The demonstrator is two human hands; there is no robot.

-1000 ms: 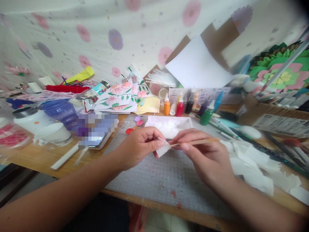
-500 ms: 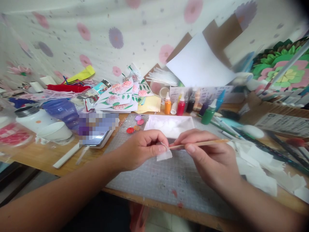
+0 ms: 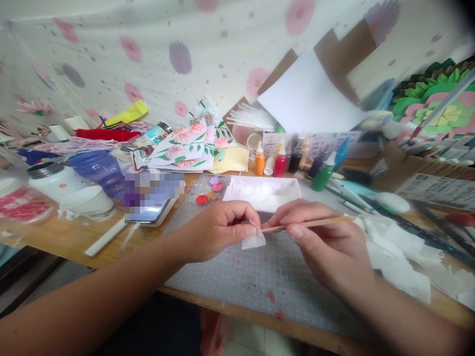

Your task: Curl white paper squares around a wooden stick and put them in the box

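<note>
White scrap (image 3: pixel 255 241) hangs above the grey mat (image 3: pixel 222 277), its top pinched between thumb and forefinger of the left hand (image 3: pixel 222 232) at nine o'clock. At three, the right hand (image 3: pixel 330 242) has its fingers closed on a thin wooden stick (image 3: pixel 334 220), the tip by the scrap's upper edge. This scrap looks partly worked: gathered above, loose below. White pieces (image 3: pixel 404 277) at four o'clock seem unworked. Beyond, at twelve, stands a white box (image 3: pixel 287 203).

White scrap (image 3: pixel 254 241) in left fingers (image 3: pixel 240 232), wooden stick (image 3: pixel 328 221) in right fingers (image 3: pixel 302 236)
</note>
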